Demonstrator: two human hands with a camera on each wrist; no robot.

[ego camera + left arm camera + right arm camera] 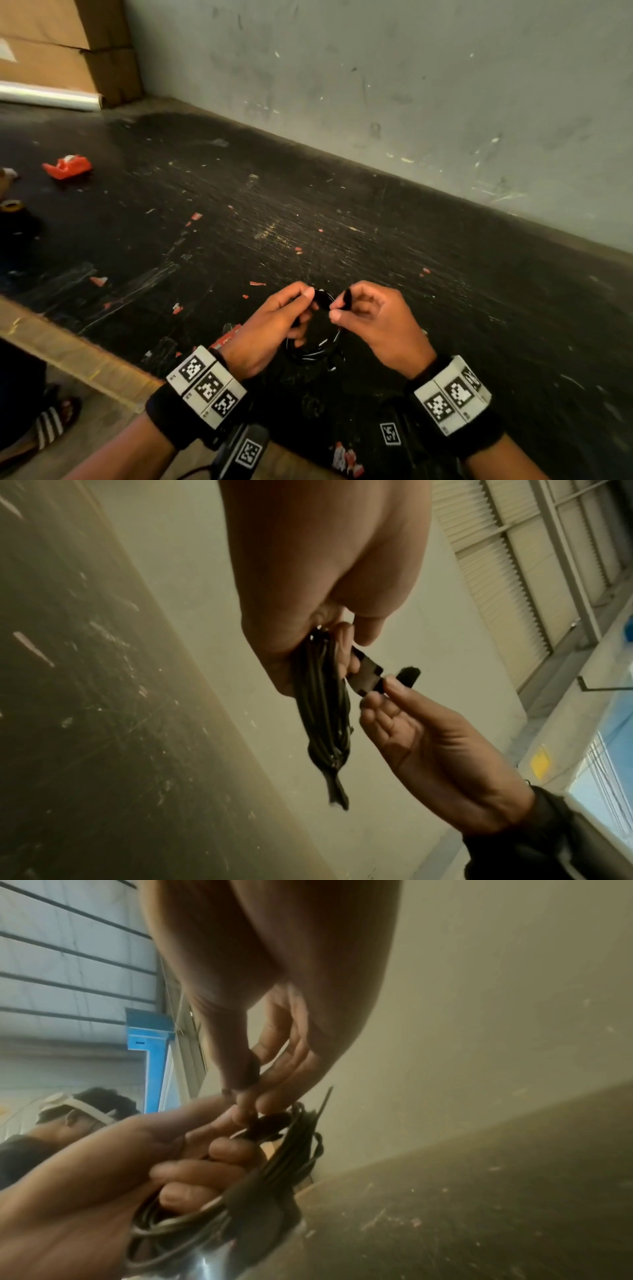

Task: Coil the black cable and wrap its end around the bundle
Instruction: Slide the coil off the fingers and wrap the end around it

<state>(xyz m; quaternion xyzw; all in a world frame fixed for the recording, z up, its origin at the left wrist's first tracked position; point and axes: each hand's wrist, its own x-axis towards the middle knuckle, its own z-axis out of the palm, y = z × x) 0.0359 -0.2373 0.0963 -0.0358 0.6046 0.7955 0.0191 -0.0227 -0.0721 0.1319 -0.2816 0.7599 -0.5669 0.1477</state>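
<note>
The black cable (315, 347) is a coil of several loops held just above the dark table (239, 222). My left hand (301, 308) grips the top of the coil (322, 710), fingers curled round the strands. My right hand (337, 306) pinches a short flat black strap (368, 677) that runs out from the bundle's top, between thumb and forefinger; the strap's fuzzy end (409, 674) sticks out past the fingertips. In the right wrist view the right hand (246, 1093) pinches above the coil (274, 1177) and the left hand (205, 1150) wraps it. The cable's plugs are hidden.
A red tape dispenser (67, 167) lies far left on the table, with red scraps scattered about. Cardboard boxes (68, 44) and a film roll (51, 97) stand at the back left. A grey wall (411, 85) bounds the far side. The wooden table edge (85, 353) runs near left.
</note>
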